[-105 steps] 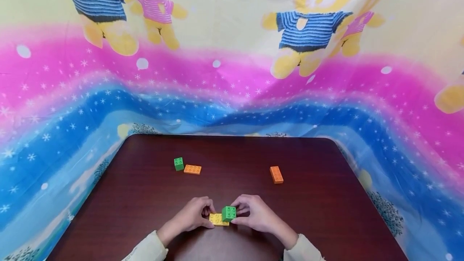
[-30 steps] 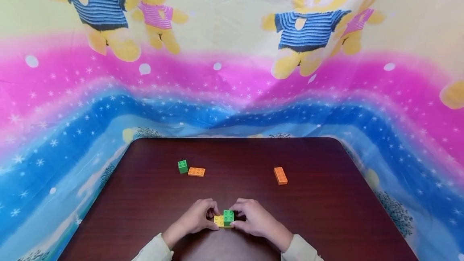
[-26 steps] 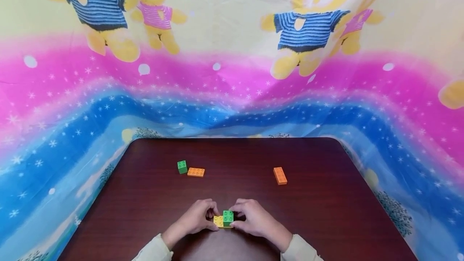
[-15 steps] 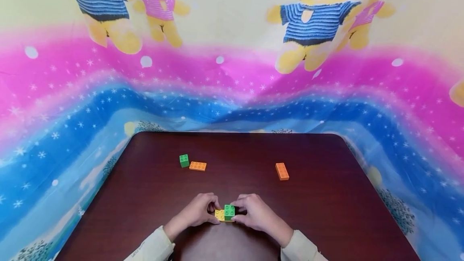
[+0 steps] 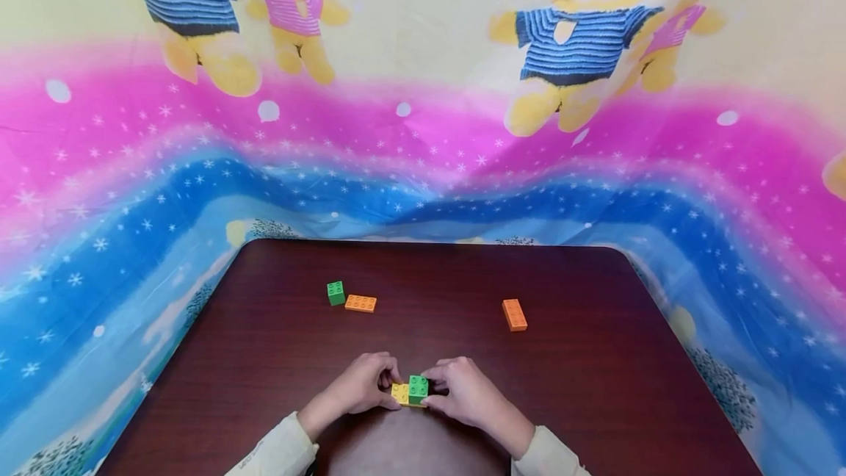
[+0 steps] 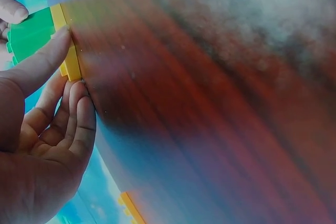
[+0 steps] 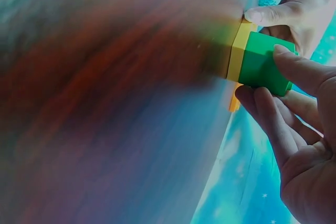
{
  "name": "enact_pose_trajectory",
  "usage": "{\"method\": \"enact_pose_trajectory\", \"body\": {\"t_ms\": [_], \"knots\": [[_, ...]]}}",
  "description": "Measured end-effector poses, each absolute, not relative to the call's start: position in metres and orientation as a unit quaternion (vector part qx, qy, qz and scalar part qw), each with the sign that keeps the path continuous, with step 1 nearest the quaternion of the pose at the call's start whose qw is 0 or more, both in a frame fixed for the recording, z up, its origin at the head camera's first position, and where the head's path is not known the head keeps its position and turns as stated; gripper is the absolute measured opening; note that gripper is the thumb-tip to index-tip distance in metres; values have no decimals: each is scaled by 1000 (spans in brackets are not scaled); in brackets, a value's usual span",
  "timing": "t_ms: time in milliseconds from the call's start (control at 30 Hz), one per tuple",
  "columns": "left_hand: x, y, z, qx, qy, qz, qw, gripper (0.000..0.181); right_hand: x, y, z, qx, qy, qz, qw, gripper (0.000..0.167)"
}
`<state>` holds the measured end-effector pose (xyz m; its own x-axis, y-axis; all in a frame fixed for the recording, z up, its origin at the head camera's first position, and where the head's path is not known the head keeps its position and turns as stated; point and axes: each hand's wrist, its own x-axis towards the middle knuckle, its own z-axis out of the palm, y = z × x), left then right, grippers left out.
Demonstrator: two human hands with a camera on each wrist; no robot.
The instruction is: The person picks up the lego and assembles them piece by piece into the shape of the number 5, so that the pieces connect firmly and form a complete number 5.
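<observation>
While the left hand [image 5: 363, 385] is pinching the yellow block [image 5: 399, 393], apparently steadying it on the table [image 5: 429, 278], the right hand [image 5: 468, 392] is gripping the green block [image 5: 418, 389] sitting on its right end, probably to align it.

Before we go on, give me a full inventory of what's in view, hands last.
Yellow brick: one, yellow, between the hands
Upper green brick: one, green, on the yellow brick's right end
Loose green brick: one, green, far left on the table
Left orange brick: one, orange, close beside the loose green brick
Right orange brick: one, orange, right of centre
Table: one, dark reddish-brown, beneath the bricks
Cloth: multicoloured, bear-printed, around the table
Sleeves: two, cream, bottom edge
Left hand: one, pinching the yellow brick
Right hand: one, pinching the upper green brick
</observation>
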<state>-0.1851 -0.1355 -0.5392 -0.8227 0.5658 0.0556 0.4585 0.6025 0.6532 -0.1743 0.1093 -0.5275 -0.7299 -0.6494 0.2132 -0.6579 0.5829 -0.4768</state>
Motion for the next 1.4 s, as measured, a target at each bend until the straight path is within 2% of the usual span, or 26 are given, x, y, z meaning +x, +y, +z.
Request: {"method": "enact_pose_trajectory", "body": {"t_ms": [733,1100,1400], "knots": [[-186,-134,-538,266,901,331,89,31,-173,120,-532,312,-874,370,-44,31],[-187,-133,-539,267,900,333,88,31,-173,108,-528,331,-891,310,-16,30],[-185,-133,-538,263,904,326,90,31,-176,104,-528,326,-897,299,-22,28]]}}
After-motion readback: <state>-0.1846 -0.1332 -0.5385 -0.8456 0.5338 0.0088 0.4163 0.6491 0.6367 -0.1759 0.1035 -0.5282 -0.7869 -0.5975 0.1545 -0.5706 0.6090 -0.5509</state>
